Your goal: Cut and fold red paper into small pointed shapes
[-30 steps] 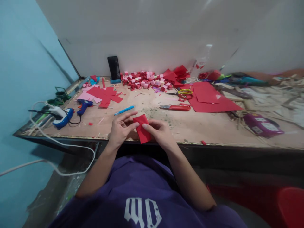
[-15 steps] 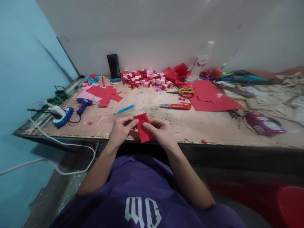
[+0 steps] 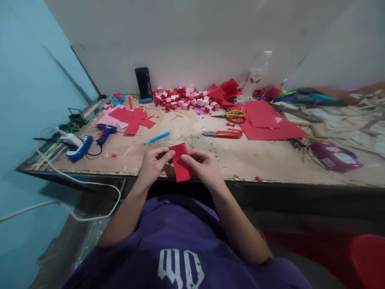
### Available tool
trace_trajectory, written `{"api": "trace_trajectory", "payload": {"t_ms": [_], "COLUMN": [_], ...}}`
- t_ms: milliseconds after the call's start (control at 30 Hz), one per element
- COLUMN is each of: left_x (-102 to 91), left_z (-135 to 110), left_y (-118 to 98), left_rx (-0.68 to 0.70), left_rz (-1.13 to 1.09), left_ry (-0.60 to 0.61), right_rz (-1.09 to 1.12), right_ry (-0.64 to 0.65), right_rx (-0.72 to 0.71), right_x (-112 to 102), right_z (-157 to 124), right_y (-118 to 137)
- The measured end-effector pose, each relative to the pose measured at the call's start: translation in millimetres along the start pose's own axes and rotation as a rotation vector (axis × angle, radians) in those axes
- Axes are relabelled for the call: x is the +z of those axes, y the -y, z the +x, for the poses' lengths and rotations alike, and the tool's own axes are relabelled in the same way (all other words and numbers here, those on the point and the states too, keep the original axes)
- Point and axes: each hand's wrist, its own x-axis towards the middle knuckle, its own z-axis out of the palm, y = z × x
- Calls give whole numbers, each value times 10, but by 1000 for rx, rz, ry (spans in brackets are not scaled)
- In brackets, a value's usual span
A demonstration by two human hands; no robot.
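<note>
A small piece of red paper (image 3: pixel 181 165) is held between both hands over the near edge of the wooden table (image 3: pixel 246 158). My left hand (image 3: pixel 153 165) pinches its left side, fingers curled. My right hand (image 3: pixel 204 166) grips its right side, with the thumb lying across the paper's face. Further back on the table lie a blue pen (image 3: pixel 157 138), a red utility knife (image 3: pixel 224 134) and yellow-handled scissors (image 3: pixel 233 116).
Red paper sheets (image 3: pixel 267 122) lie at the right, red cut-outs (image 3: pixel 132 118) at the left. A heap of small red and pink folded cubes (image 3: pixel 185 99) sits by the wall beside an upright phone (image 3: pixel 143 83). Blue glue guns (image 3: pixel 90 140) with cords lie at the left edge.
My left fingers, stretched out a second ago, have closed onto the paper. Both hands and the paper stay in nearly the same place.
</note>
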Motion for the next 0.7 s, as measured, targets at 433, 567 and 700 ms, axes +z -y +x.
{"api": "trace_trajectory", "payload": {"t_ms": [433,567,700], "left_x": [29,20,23], "left_z": [-24,-41,-47], "left_y": [-86,-68,-59], "left_rx": [43,27,17], "left_rz": [68,91,74], "left_ry": [58,76,82], "right_rz": [58,92,77], "right_ry": [-55,-71,-85], "right_rx": [25,41,-4], "right_x": [-17,-13,-24], "right_z": [-14,-21,-8], "right_y": [-17,-29,-56]}}
